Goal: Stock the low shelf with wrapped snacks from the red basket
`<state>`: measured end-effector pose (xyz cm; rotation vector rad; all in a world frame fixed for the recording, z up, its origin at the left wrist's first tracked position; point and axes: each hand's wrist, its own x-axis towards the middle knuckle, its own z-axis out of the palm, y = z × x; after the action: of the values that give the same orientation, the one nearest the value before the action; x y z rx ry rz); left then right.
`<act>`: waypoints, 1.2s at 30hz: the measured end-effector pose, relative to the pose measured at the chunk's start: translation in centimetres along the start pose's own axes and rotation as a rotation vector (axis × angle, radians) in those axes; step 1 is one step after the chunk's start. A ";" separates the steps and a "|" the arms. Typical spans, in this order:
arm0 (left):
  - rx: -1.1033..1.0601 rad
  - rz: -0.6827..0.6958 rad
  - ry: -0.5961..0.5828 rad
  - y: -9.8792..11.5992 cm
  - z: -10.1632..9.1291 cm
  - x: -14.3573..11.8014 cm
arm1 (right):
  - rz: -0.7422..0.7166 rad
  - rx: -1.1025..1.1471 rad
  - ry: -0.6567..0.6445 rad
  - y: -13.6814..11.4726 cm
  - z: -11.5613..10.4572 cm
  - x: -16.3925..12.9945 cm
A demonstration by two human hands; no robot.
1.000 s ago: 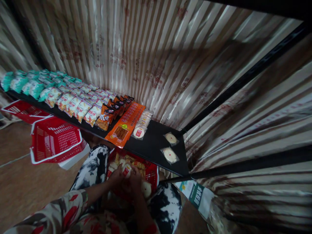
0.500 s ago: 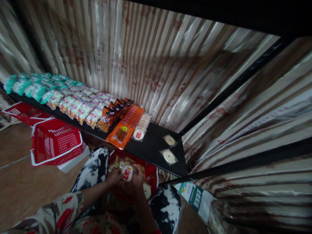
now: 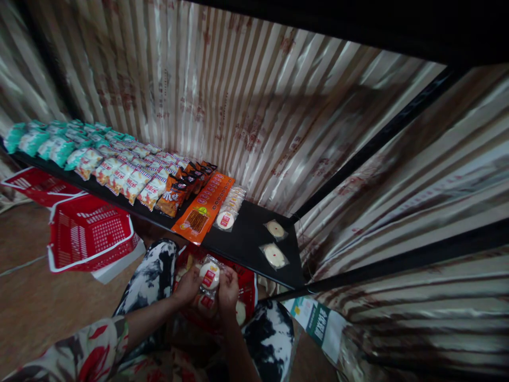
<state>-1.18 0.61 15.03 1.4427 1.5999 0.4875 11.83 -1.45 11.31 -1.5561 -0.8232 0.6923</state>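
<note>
Holding a round cake packet between them, the left hand and the right hand are both closed on it, each from its own side, just above the red basket that sits between the person's knees. The left hand grips the packet's edge at about 9 o'clock, the right hand at about 4 o'clock, and a second packet with the same red label shows just under the first one, touching it; whether one hand carries it alone I cannot tell. The packet looks light, with a clear, shiny film that is probably slippery and crinkles easily, and the pale cake inside seems soft and easy to crush or break. So I judge that the best hold is on the film border or lightly on the rim of the cake, with flat fingers, not pressing on the middle. From the hands, the black shelf lies at 12 o'clock, and two similar cakes in clear wrap lie flat on it at about 1 o'clock, well apart from the row of stacked cake packets. An orange snack pack lies beside that row, at about 11 o'clock.
</note>
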 end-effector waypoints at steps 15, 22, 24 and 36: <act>-0.131 0.089 0.043 1.8 -1.0 0.3 | -0.018 -0.041 -0.001 -2.8 0.1 0.2; -0.145 0.106 0.080 2.8 -1.4 1.1 | 0.050 -0.014 -0.040 -3.3 0.7 0.8; -0.160 0.114 0.099 3.2 -1.5 1.3 | 0.049 -0.003 -0.044 -3.6 0.8 1.0; -0.209 0.184 0.134 6.0 -2.0 2.0 | 0.000 0.033 -0.016 -6.0 0.7 3.6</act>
<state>0.87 4.44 20.02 1.4279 1.4765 0.8485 12.53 2.27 17.24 -1.5225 -0.8205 0.7157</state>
